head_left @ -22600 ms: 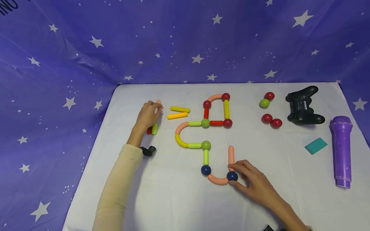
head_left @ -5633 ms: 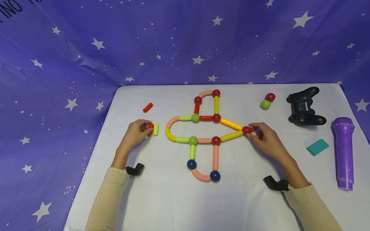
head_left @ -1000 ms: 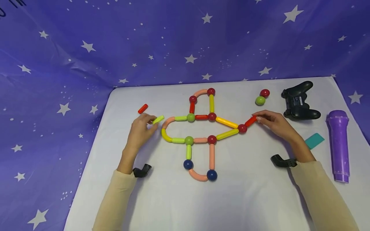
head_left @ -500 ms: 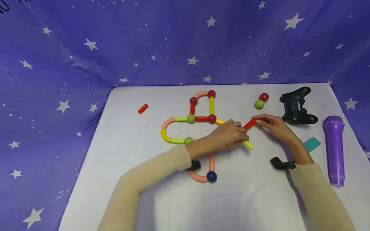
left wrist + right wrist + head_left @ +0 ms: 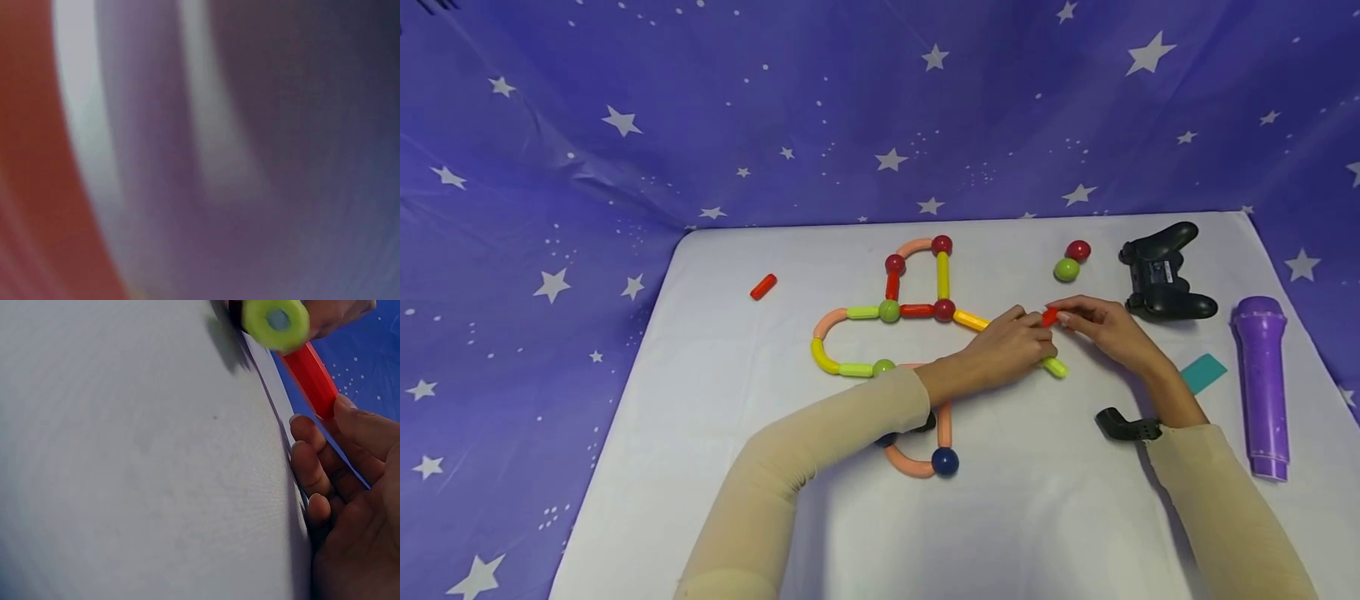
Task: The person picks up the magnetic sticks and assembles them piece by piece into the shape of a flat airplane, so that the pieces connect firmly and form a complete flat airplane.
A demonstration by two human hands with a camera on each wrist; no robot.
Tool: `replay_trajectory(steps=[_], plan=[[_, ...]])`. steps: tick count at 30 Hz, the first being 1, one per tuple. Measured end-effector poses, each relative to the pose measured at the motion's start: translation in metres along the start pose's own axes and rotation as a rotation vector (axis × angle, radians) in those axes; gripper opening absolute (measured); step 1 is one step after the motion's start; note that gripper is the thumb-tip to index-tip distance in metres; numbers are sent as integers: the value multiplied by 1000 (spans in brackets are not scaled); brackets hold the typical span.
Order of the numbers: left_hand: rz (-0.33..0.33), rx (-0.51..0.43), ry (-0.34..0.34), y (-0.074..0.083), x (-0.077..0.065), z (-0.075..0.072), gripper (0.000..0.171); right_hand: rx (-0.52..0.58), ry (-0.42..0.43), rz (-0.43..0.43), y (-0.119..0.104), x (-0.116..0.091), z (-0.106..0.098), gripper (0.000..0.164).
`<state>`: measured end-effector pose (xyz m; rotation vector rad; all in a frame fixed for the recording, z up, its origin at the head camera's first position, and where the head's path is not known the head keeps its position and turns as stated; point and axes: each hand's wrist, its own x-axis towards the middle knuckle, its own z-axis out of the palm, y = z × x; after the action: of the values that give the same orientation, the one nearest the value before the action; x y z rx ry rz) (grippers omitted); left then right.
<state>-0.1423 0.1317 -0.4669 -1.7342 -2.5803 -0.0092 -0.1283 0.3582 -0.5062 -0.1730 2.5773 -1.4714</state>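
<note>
A flat figure of magnetic sticks and balls lies on the white table (image 5: 865, 533); one red ball (image 5: 944, 310) of it joins a yellow-orange stick (image 5: 970, 320). My left hand (image 5: 1011, 346) reaches over its right tip, hiding the ball there, and pinches a short lime stick (image 5: 1055, 367) slanting down to the right. From the other side my right hand (image 5: 1101, 329) pinches the outer end of a red stick (image 5: 1049, 317). In the right wrist view the lime stick's round end (image 5: 276, 324) faces me, near the red stick (image 5: 310, 378). The left wrist view is a blur.
A loose red stick (image 5: 763, 287) lies at the left. Toward the back right are a red ball (image 5: 1078, 250), a green ball (image 5: 1067, 269) and a black game controller (image 5: 1165, 271). A teal block (image 5: 1203, 374) and a purple tube (image 5: 1260, 387) lie at the right.
Since the oldest frame, the two parts have been joined into a pointed tip. In the last second, my left hand brought the lime stick from the left to the tip; my right hand stayed.
</note>
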Motion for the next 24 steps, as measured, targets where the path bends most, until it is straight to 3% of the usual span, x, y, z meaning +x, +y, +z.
replay_trajectory(steps=[6, 18, 21, 24], plan=[[-63, -62, 27, -3, -4, 2, 27, -15, 2, 9, -13, -1, 1, 32], [-60, -45, 12, -1, -8, -1, 29, -7, 4, -4, -2, -1, 3, 33], [-61, -52, 39, -6, -19, -10, 29, -17, 15, -1, -2, -1, 3, 34], [-124, -128, 98, -23, -41, -23, 29, -29, 27, 21, -2, -1, 3, 33]])
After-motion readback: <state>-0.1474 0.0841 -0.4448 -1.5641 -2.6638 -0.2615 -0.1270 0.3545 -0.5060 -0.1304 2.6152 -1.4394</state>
